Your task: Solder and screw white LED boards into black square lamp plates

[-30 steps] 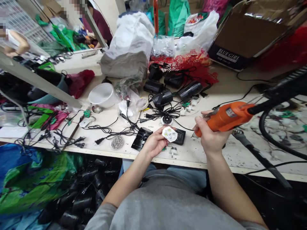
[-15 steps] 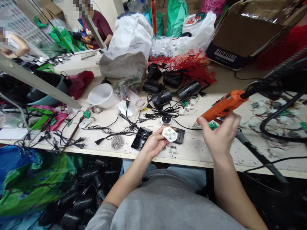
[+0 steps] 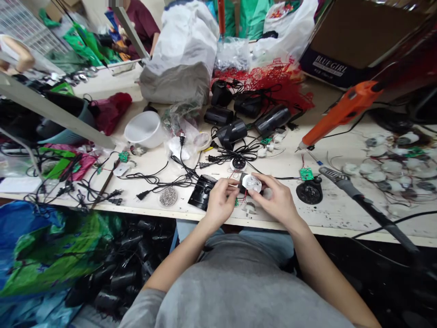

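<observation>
My left hand (image 3: 221, 201) and my right hand (image 3: 275, 196) meet over the table's front edge, and their fingertips pinch a white round LED plate (image 3: 251, 183) between them. A small black piece (image 3: 242, 182) sits partly hidden behind the plate. Just left of my left hand lies a black lamp housing (image 3: 201, 192). An orange electric screwdriver (image 3: 341, 114) is well away to the right, touching neither hand, its tip close to the table top. Right of my right hand lie a green circuit board (image 3: 306, 174) and a round black lamp base (image 3: 309, 191).
A grey-handled soldering iron (image 3: 358, 200) lies along the right front edge, beside wired white lamp parts (image 3: 389, 171). Black lamp housings (image 3: 232, 134), tangled cords and a white bowl (image 3: 145, 130) crowd the table behind. Black cylinders (image 3: 119, 278) are piled below the left edge.
My right hand has let go of the orange screwdriver, which now sits farther right and back. That hand has moved left onto the white plate, beside my left hand.
</observation>
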Demonstrator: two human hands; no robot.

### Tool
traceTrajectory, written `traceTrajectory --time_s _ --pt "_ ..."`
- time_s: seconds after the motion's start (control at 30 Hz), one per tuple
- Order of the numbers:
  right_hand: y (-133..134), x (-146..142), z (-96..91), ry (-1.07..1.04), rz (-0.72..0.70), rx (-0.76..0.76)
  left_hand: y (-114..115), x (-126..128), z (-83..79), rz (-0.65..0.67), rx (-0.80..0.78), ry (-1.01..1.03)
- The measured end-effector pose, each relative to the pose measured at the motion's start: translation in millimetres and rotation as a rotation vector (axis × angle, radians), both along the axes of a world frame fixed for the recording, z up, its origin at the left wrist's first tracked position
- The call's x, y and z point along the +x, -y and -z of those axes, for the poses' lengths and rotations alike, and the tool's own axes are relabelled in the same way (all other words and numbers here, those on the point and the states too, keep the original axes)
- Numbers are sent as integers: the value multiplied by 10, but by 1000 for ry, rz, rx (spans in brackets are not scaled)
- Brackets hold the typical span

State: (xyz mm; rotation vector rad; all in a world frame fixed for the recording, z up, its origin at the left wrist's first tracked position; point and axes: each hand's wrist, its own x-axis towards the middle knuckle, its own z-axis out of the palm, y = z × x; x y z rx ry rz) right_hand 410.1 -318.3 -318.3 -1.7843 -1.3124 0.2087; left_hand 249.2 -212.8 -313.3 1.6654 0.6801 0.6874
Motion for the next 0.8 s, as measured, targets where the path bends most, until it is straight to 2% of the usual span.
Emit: traceTrajectory --time_s 0.07,0.13,0.23,0.33,0.43,0.5,0.6,0.67,0.73,0.8 --pt "4 69 21 59 -6 -32 31 -106 26 15 374 -17" --pt "4 105 51 96 -28 -49 69 -181 71 96 645 -28" --pt "-8 110 96 123 -70 -38 122 -214 163 190 824 -34" --pt "13 95 97 123 -68 9 151 -187 232 175 836 -19" --pt "146 83 61 67 35 62 166 -148 241 144 794 -10" --pt "309 81 49 -53 196 119 174 -129 227 143 758 -8" --pt "608 105 74 -333 567 264 185 -114 213 131 721 -28" --pt "781 157 92 -455 753 359 194 -112 209 119 684 -72" --pt "896 241 86 -478 831 433 205 -112 196 111 608 -137" --pt "939 343 51 -424 833 465 214 -107 161 109 475 -200"
